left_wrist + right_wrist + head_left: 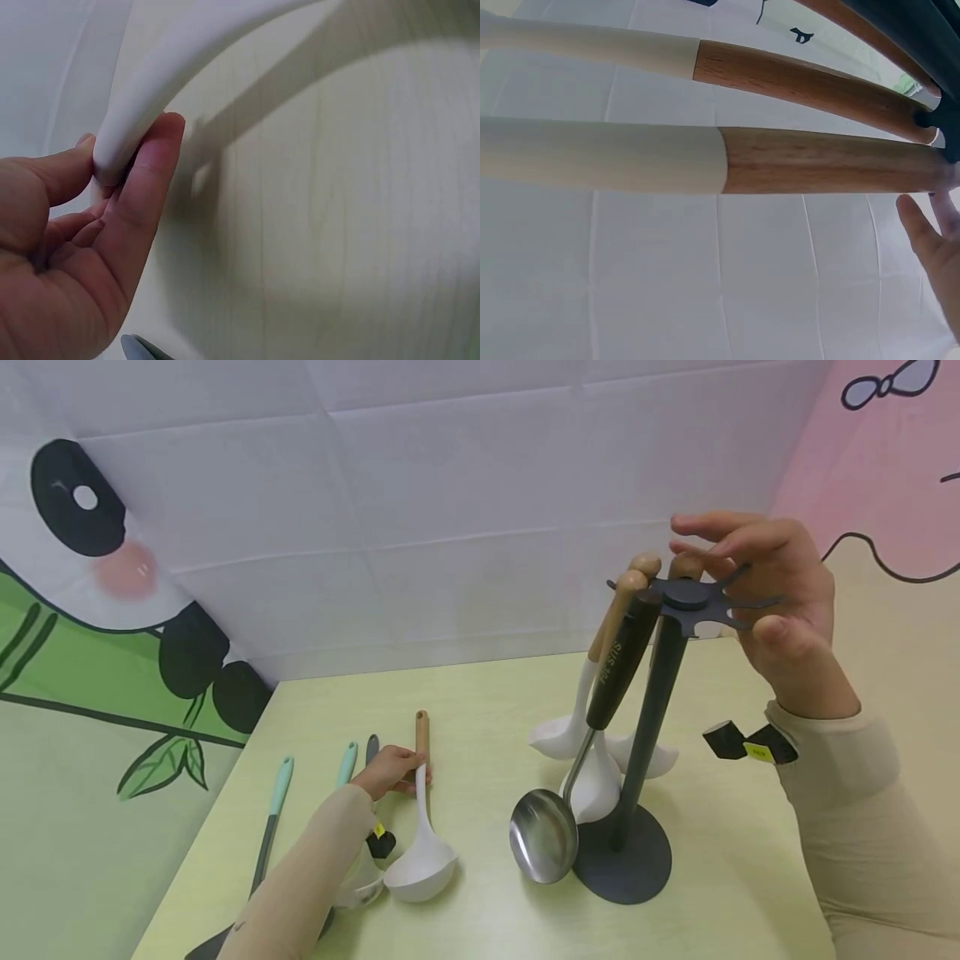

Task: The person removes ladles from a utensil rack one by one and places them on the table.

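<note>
- Rear: creased white backdrop sheet point(457, 527), fold lines point(450, 400) running across and down.
- Left: printed cartoon face point(56, 572) with black eye point(63, 502) and pink cheek point(127, 568); green panel point(97, 647), leaves point(161, 768) below.
- Right: pink cartoon figure point(877, 477) with pale-blue bow point(886, 386) and wavy black outline point(922, 581); beige area point(900, 668) beneath.
- Furniture: pale yellow tabletop point(483, 718) with faint wood grain.
- Light: even, soft shadows point(277, 94) on tabletop.

White ladle point(422, 870) in the left hand point(387, 770), right hand point(783, 578) at the top of a dark utensil stand point(648, 727)
</note>
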Demonstrator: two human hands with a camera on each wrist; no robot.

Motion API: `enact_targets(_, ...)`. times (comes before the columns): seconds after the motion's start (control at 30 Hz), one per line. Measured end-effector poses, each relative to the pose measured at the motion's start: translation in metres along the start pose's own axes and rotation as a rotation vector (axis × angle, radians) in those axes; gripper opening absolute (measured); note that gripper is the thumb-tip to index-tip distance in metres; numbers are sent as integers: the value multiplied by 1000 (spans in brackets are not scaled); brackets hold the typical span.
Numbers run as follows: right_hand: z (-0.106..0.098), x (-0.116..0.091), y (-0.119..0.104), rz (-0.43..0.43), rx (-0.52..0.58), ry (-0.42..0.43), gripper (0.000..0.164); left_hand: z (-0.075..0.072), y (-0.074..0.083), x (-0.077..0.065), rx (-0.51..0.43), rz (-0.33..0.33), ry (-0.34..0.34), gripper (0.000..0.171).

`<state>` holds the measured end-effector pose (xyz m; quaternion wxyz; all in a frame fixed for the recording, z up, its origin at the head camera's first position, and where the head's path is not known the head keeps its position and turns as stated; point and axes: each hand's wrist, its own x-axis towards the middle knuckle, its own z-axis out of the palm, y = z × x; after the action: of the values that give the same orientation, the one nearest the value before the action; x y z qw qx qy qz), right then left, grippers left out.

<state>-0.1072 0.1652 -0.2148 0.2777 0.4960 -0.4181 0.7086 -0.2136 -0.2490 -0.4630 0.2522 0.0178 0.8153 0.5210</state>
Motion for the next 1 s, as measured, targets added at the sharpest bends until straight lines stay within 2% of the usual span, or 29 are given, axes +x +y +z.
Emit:
enact_targets(0.23,9,-8,-13,-22,-134,89,37,0,-5,3,-12,-18,-4,32)
enact_targets(0.5,18,-14,-19,-29,-309,130,57,-2,-8,8,-14,-28,-1,31)
enact_targets(0.73,26,-16,-17,-17,-486,170,60,0,-8,9,55,-52,52,31)
enact_targets(0.83,27,-16,-16,-23,-506,184,58,0,-8,9,62,-59,78,32)
enact_targets(1.0,28,-16,-14,-27,-487,193,53,-1,-7,7,87,-35,99,32)
